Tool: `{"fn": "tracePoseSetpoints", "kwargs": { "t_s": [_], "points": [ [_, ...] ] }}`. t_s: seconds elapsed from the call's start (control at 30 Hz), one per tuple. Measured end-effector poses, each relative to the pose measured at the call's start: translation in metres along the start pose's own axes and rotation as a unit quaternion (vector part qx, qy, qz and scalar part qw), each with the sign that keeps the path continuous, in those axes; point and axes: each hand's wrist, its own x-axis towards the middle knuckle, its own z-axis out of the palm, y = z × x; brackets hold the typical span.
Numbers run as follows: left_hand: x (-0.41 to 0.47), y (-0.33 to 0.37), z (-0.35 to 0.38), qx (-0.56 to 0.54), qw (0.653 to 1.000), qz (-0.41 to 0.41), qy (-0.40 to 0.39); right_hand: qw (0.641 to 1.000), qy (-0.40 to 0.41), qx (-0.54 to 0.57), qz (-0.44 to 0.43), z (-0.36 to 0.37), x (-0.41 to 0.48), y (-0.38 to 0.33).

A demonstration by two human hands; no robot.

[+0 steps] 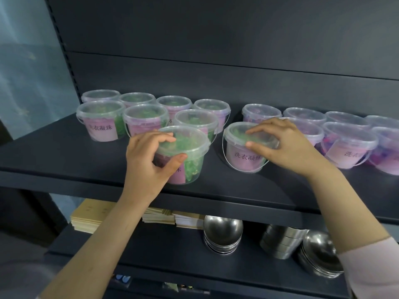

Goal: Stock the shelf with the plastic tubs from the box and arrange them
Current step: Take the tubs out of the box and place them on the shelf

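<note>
Clear plastic tubs with pink labels stand on the dark shelf (64,156). My left hand (146,160) grips the lid rim of a front tub with green contents (190,147), which stands near the shelf's front edge. My right hand (282,145) holds the lid of a second front tub (239,156), fingers on top and thumb on the rim; its wire handle hangs down in front. Several green-filled tubs (101,119) stand in rows at the back left. Several purple-filled tubs (347,145) stand at the right.
The shelf below carries stacks of tan paper packs (90,214), stacked steel bowls (222,234) and round steel tins (280,240). A perforated upright (62,48) edges the shelf unit at the left. The shelf's dark back panel rises behind the tubs.
</note>
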Motion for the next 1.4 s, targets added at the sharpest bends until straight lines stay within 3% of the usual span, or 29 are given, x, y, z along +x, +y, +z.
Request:
{"fn": "tracePoseSetpoints", "kwargs": {
  "t_s": [0.13, 0.4, 0.53, 0.7, 0.83, 1.0, 1.4],
  "points": [
    [0.0, -0.001, -0.001, 0.0, 1.0, 0.009, -0.001, 0.999, -0.035, 0.013, 0.017, -0.004, 0.011, 0.012],
    [-0.001, 0.0, 0.0, -0.004, 1.0, 0.007, 0.002, 0.999, -0.02, -0.008, 0.034, 0.013, 0.021, 0.013],
    [-0.004, 0.003, 0.0, -0.015, 1.0, -0.005, 0.009, 0.998, -0.025, 0.04, 0.04, 0.012, 0.026, 0.01],
    [-0.009, 0.001, -0.009, -0.019, 0.999, -0.027, -0.029, 0.994, 0.049, 0.078, -0.053, 0.023, 0.019, -0.019],
    [-0.013, -0.004, -0.036, -0.033, 0.999, -0.023, -0.031, 0.988, 0.006, 0.12, -0.094, 0.034, 0.027, -0.062],
    [-0.022, -0.043, -0.1, -0.029, 0.999, 0.006, -0.033, 0.985, -0.019, 0.098, -0.141, 0.062, 0.045, -0.12],
    [0.0, -0.186, -0.21, -0.039, 0.998, -0.002, -0.048, 0.996, 0.028, 0.039, -0.074, 0.169, 0.106, -0.238]
  ]
}}
